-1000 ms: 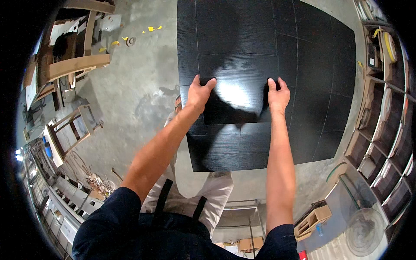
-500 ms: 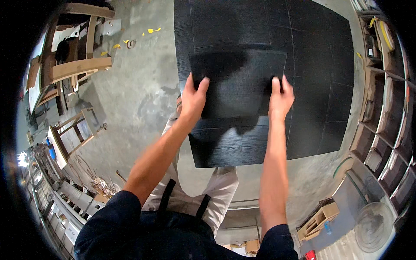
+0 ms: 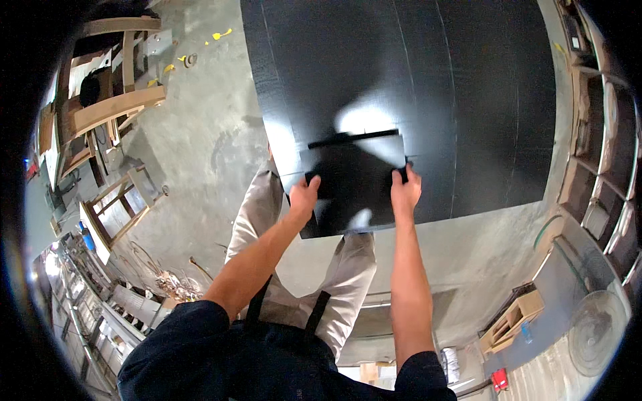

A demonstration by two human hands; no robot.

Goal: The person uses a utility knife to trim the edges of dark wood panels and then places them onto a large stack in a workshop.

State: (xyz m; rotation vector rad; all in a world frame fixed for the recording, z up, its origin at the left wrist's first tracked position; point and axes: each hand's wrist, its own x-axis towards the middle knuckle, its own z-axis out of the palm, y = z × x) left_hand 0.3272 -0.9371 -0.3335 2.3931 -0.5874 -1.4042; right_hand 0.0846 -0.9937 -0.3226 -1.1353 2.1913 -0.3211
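Nearest, the person's dark shirt (image 3: 180, 354) is filling the lower edge, and light trousers (image 3: 351, 274) are stretching out toward the work. Beyond them, the left hand (image 3: 305, 198) is grasping one side of a small black panel (image 3: 354, 180), while the right hand (image 3: 406, 194) is grasping the opposite side, thumbs (image 3: 314, 182) showing on top; gripping at both sides is probably keeping the panel balanced and leaving its face free. The panel is sitting over the near left part of a large black sheet (image 3: 481, 113); whether it is touching the sheet or hovering just above, I cannot tell. The sheet is lying broad side up, likely so that its face is staying within reach. Farther out, yellow scraps (image 3: 217, 35) are littering the concrete floor (image 3: 194, 113), and a shelving rack (image 3: 592, 107) is standing along the right, apparently keeping goods off the floor
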